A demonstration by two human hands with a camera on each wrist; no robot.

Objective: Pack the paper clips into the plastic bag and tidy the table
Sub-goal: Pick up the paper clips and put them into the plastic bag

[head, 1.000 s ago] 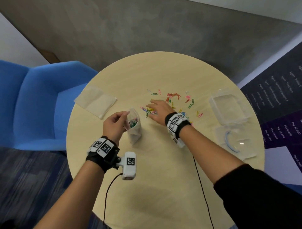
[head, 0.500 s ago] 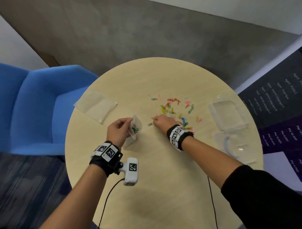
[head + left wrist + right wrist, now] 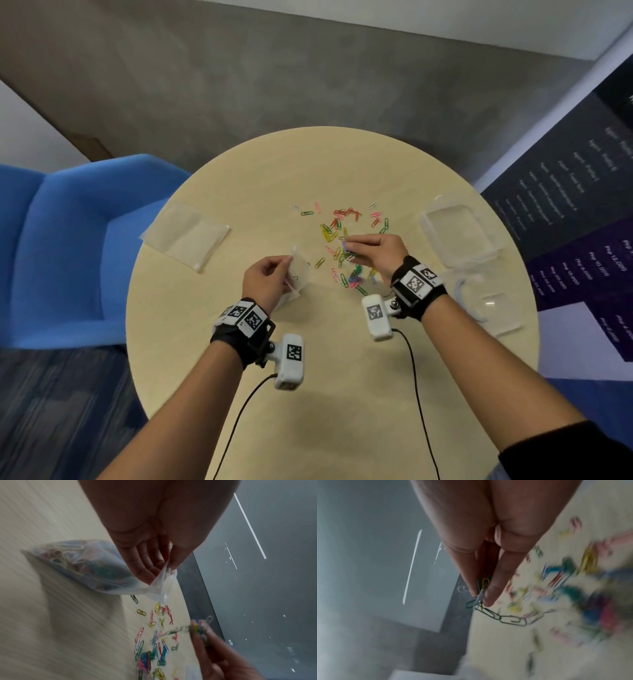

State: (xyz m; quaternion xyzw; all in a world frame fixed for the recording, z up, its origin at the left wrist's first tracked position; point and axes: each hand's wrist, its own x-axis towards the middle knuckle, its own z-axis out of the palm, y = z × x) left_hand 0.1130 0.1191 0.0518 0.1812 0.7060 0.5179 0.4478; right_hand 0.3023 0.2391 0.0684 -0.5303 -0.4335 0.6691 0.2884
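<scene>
Starting at the far left of the head view: blue upholstered chair (image 3: 65, 246), then a flat, clear stack of spare bags (image 3: 186, 236) lying on the pale wood-grain round table (image 3: 325, 404). My left hand (image 3: 265, 284) pinches the lip of the plastic bag (image 3: 298, 274), thumb and fingers closed on the thin film, bag bottom resting on the tabletop. From above the bag looks nearly empty; my left wrist view corrects that, showing the bag (image 3: 89, 566) bulging with coloured clips, soft and cloudy, its zip edge held between thumb and fingers (image 3: 145, 566). Right of the bag, the loose paper clips (image 3: 346, 246) lie scattered in red, yellow, green, blue and pink, thin bent wire, some overlapping in a clump near my right wrist. My right hand (image 3: 376, 253) hovers above them, fingertips together on a small bunch of clips. Only the right wrist view shows the detail: the pinched clips (image 3: 481, 591) trail a short chain of linked clips (image 3: 503, 616) hanging from the fingers; the table behind is motion-blurred. Farther right sit a clear plastic box (image 3: 459, 233) with rounded corners and, nearer me, its flat clear lid (image 3: 493, 308) with a pale blue loop on it.
</scene>
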